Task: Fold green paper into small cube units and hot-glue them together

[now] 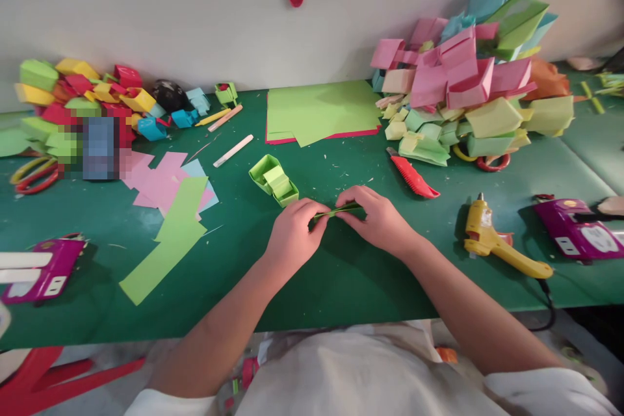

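Between my two hands a thin green paper strip (pixel 333 213) is stretched, seen nearly edge-on. My left hand (pixel 297 227) pinches its left end with thumb and fingers. On the other end, my right hand (pixel 373 218) grips it the same way. Just beyond my left hand a small green folded-paper box (pixel 266 166) lies on the table, with a second folded green piece (pixel 281 185) against it. Flat green paper pieces (pixel 168 250) lie to the left, partly over pink paper cutouts (pixel 160 179).
Green sheets (pixel 316 110) are stacked near the wall. Right of my hands lie a red utility knife (pixel 413 175) and a yellow glue gun (pixel 502 240). Folded paper pieces are heaped at left (pixel 80 88) and right (pixel 458 71). Purple devices (pixel 49 266) sit at both sides of the green table.
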Demonstrator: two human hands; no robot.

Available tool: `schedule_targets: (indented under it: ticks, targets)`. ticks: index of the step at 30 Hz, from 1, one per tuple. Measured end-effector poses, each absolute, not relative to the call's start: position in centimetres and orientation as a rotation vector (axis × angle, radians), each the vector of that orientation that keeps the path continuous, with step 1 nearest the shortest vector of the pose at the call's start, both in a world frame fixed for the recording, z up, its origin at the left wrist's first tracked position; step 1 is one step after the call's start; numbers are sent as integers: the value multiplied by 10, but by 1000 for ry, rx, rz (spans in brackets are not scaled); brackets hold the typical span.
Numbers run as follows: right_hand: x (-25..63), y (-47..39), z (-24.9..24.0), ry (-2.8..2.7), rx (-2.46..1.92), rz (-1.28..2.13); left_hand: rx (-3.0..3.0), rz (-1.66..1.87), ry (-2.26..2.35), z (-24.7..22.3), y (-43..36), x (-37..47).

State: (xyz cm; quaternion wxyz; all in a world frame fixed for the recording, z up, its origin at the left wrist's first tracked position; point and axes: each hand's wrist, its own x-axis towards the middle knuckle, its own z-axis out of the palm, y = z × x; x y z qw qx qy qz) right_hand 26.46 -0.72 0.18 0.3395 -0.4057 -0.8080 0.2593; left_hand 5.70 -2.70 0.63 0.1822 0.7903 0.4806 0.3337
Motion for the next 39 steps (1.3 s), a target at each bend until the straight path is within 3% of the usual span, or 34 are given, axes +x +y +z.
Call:
schedule_targets:
  ticks: [19,39]
  targets:
    - [252,-15,-12,-1889,-1096,599,2271,1067,1265,3,-27,60]
    - [243,-19,-7,-1595,-1184,703,1718,1104,1349,9,-25,64]
